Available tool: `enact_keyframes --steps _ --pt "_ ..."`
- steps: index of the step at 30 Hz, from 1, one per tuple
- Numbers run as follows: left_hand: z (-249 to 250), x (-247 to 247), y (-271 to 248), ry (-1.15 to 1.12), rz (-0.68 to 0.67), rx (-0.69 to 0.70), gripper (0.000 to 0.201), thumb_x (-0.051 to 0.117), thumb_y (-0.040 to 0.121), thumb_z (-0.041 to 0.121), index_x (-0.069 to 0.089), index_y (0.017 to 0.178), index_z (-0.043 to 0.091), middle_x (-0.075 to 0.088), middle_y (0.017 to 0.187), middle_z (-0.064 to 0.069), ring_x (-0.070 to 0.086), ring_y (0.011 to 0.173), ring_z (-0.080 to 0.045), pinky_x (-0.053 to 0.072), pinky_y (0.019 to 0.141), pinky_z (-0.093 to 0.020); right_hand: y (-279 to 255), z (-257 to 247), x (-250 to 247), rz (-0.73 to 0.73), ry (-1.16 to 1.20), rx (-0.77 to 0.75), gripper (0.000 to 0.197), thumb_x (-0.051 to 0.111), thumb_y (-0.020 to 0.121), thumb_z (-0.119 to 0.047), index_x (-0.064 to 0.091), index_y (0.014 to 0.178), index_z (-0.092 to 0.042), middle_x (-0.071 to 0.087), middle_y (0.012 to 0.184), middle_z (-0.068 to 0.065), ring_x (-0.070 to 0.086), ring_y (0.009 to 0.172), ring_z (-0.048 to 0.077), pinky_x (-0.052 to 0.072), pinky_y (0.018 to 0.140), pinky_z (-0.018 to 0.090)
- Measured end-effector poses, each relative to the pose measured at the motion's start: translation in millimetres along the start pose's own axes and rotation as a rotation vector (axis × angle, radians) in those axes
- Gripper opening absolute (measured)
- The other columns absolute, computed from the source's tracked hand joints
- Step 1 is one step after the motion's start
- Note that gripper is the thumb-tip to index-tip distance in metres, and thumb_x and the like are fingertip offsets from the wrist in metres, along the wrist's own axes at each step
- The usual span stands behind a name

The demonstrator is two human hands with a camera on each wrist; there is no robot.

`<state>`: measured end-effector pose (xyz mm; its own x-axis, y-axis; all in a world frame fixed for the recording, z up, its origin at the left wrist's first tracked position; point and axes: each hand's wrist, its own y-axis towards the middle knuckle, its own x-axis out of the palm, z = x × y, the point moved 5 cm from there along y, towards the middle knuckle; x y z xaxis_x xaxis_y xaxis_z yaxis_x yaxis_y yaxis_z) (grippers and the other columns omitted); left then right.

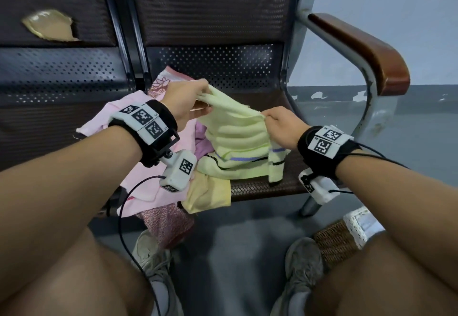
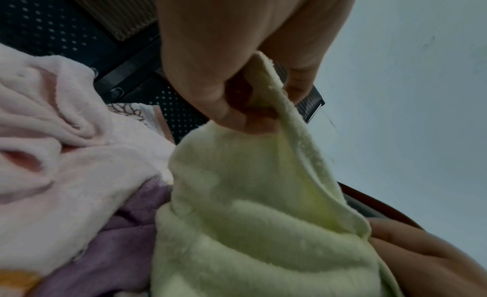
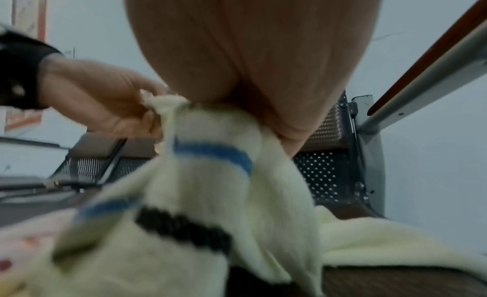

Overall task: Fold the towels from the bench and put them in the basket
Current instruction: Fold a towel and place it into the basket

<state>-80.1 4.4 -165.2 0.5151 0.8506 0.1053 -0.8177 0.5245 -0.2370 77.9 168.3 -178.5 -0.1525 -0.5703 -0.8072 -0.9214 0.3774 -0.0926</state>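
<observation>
A pale green towel [image 1: 238, 134] with blue and black stripes hangs between both hands above the bench seat [image 1: 262, 186]. My left hand [image 1: 190, 97] pinches one top corner of it, and my right hand [image 1: 277, 123] pinches the other. In the left wrist view the fingers [image 2: 231, 105] nip the green towel [image 2: 250, 218] at its edge. In the right wrist view the green towel [image 3: 210, 187] drops from my right hand [image 3: 263, 122], with my left hand [image 3: 105, 105] beyond it. The woven basket [image 1: 339, 243] with a white lining stands on the floor by my right knee.
A pile of other towels lies on the seat: a pink one [image 1: 146, 162], a purple one [image 1: 203, 142], a yellow one [image 1: 208, 194] and a patterned red one [image 1: 166, 224] hanging over the front edge. A brown armrest [image 1: 359, 50] bounds the bench on the right.
</observation>
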Motion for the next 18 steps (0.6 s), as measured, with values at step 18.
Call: enact_keyframes --steps 18 --pt "-5 -39 17 0.013 0.297 0.030 0.011 0.052 0.092 0.004 0.062 0.087 0.007 0.068 0.072 -0.002 0.066 0.057 -0.011 0.053 0.051 -0.021 -8 3 12 -0.087 -0.666 -0.064 0.013 0.050 0.089 -0.029 0.053 0.087 -0.017 0.054 0.084 0.001 0.057 0.080 0.028 0.040 0.063 0.032"
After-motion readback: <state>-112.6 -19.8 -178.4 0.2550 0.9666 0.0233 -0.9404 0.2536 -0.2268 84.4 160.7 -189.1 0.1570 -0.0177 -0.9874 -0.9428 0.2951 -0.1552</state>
